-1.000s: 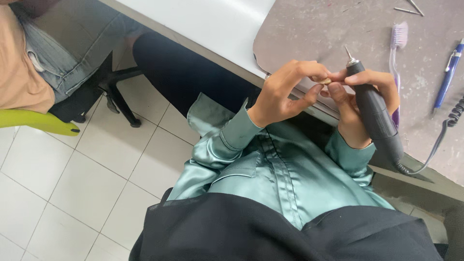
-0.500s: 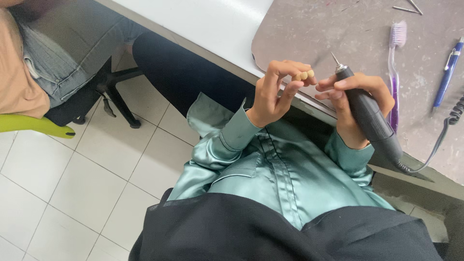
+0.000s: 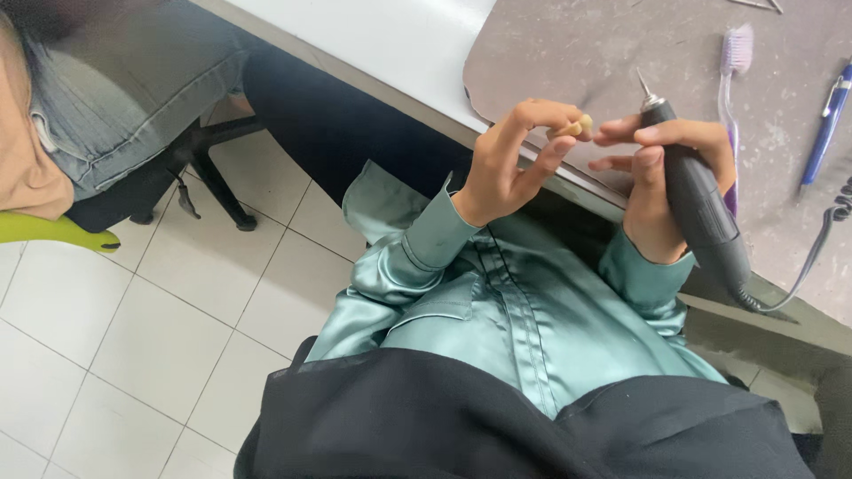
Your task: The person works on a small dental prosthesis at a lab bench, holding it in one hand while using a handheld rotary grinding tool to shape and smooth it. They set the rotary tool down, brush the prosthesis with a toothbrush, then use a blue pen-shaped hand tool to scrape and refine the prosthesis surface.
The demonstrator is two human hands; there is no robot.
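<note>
My left hand (image 3: 513,160) pinches a small tan tooth-shaped piece (image 3: 575,128) between thumb and fingertips, held at the table's edge. My right hand (image 3: 661,182) grips a dark grey rotary handpiece (image 3: 701,213) with a thin metal bur (image 3: 642,84) pointing up and away, a little apart from the piece. Its coiled cord (image 3: 812,257) runs off to the right. The right forefinger reaches toward the small piece. Both sleeves are shiny teal.
A grey-brown work mat (image 3: 621,44) lies on the white table (image 3: 373,35). A purple toothbrush (image 3: 735,53) and a blue pen (image 3: 825,120) lie on the mat at right. Another person in jeans (image 3: 115,98) sits at left on a green chair (image 3: 53,231). Tiled floor below.
The handpiece has swung away, so its bur now points up clear of the small piece. My hands have separated slightly, and the left hand has turned the piece outward.
</note>
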